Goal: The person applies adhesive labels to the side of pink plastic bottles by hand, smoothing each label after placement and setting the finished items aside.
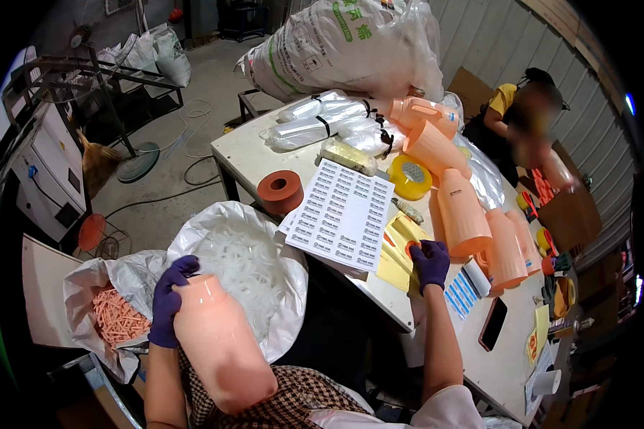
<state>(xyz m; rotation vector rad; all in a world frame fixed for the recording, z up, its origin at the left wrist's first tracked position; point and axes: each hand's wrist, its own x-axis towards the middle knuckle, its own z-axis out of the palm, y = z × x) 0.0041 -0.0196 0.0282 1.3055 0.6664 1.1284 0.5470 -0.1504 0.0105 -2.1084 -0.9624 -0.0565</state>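
My left hand, in a purple glove, grips a peach plastic jug body by the neck end. The jug body lies tilted across my lap, its lower end against the checked cloth. My right hand, also gloved, is at the table with its fingers drawn together at the edge of a yellow sheet. An orange-red round patch shows by the fingertips; whether they pinch a sticker cannot be made out. A blue-and-white label sheet lies just right of that hand.
White printed label sheets, brown tape, yellow tape and several peach jugs are on the table. A phone lies nearer. Sacks hold clear rings and peach strips. Another person is at far right.
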